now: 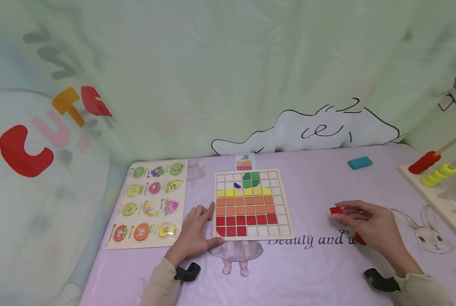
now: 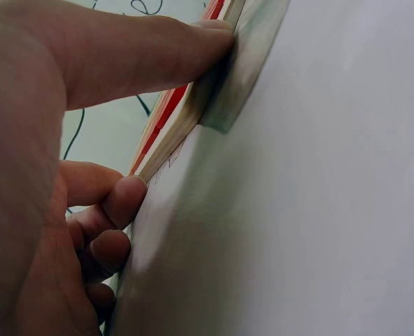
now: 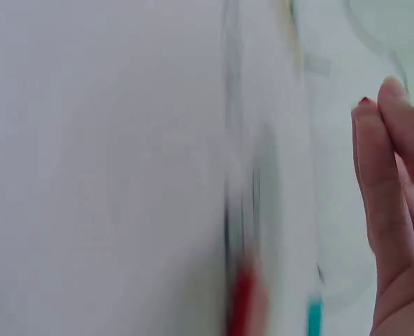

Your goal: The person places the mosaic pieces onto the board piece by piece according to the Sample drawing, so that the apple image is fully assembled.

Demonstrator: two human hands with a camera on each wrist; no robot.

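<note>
A wooden grid board (image 1: pixel 285 212) lies on the table, part-filled with red, orange, yellow and green tiles and one small blue piece. My left hand (image 1: pixel 197 227) holds its near left corner, thumb at the near edge and fingers along the left side; the left wrist view shows the thumb (image 2: pixel 158 52) against the wooden edge. To the right of the board, my right hand (image 1: pixel 369 221) pinches a red square tile (image 1: pixel 336 210) between thumb and fingertips. Only a sliver of this tile (image 3: pixel 366 102) shows in the right wrist view. Another red piece (image 1: pixel 359 239) lies partly hidden under the right hand.
A small picture card (image 1: pixel 245 162) sits behind the grid board. To the left is a fruit puzzle board (image 1: pixel 176 170). A teal block (image 1: pixel 360 162) lies at the back right, near a wooden peg stand (image 1: pixel 438 199) with red and yellow beads. A curtain (image 1: pixel 228 76) hangs behind the table.
</note>
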